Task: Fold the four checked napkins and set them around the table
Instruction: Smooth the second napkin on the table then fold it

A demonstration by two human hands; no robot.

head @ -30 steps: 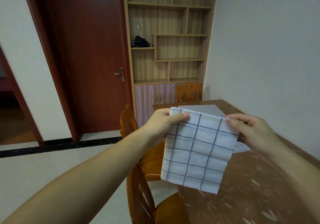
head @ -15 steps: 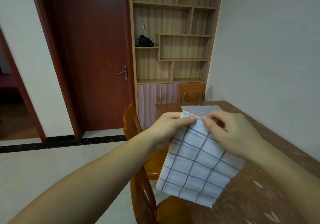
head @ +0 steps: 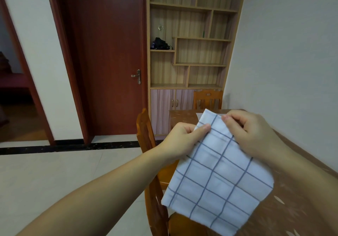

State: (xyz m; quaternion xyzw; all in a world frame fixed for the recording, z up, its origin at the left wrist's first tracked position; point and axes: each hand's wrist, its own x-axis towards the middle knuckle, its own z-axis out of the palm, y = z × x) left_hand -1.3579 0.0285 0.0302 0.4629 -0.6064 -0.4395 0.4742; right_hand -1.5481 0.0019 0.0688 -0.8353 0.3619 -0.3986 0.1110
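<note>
You hold a folded checked napkin (head: 215, 177) in the air above the near edge of the brown table (head: 285, 202), its lower part hanging free over a wooden chair (head: 155, 181). Your left hand (head: 182, 140) pinches the upper left edge between thumb and curled fingers. Your right hand (head: 250, 131) pinches the top edge close beside it, fingers curled.

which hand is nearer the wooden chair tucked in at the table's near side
Left. The left hand pinches the checked napkin just above that chair; the right hand grips it further over the table.
</note>
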